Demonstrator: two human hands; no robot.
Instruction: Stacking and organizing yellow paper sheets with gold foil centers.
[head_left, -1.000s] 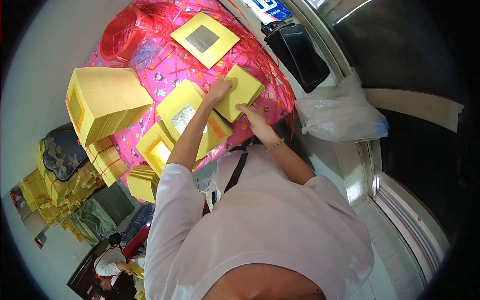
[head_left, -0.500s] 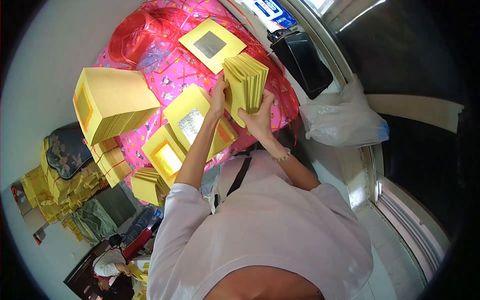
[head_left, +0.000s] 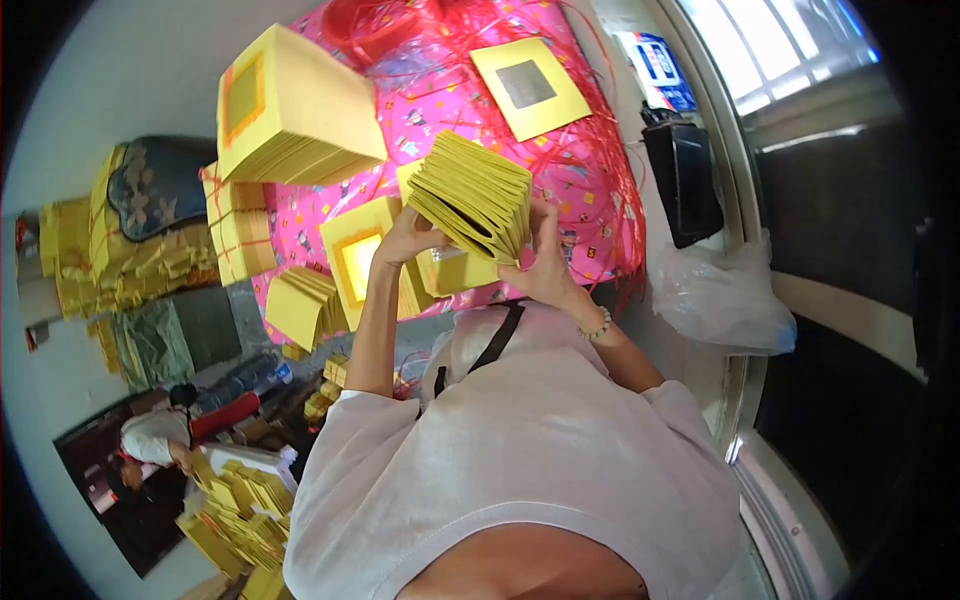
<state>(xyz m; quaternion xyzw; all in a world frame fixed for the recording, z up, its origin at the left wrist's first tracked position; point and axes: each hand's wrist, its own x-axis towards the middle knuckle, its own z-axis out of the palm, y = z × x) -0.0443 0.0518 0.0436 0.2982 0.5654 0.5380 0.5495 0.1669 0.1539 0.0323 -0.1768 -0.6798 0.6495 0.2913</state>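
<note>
A thick stack of folded yellow joss paper (head_left: pixel 475 188) is held between my two hands above the near part of a pink patterned table cover (head_left: pixel 425 110). My left hand (head_left: pixel 408 238) grips its left lower side, and my right hand (head_left: pixel 545 262) closes round its right lower corner. The many paper edges face up, with a dark gap between two layers. Beneath it, partly hidden, lie more yellow sheets. To the left rests a stack with a shiny foil square (head_left: pixel 362 262). Beyond my hands, one flat yellow sheet (head_left: pixel 568 95) carries a silver-grey square.
A tall yellow paper block (head_left: pixel 310 110), a red-tied bundle (head_left: pixel 240 232) and a small fanned bundle (head_left: pixel 298 308) occupy the left. Red strips (head_left: pixel 612 165) trail along the right. Beyond are a black case (head_left: pixel 685 180) and a plastic bag (head_left: pixel 725 300). A person (head_left: pixel 155 437) works lower left.
The stack has swung to the left and tilted, so its layered edges face up. My hands have shifted lower on it. The whole view has turned, bringing in more of the lower-left room.
</note>
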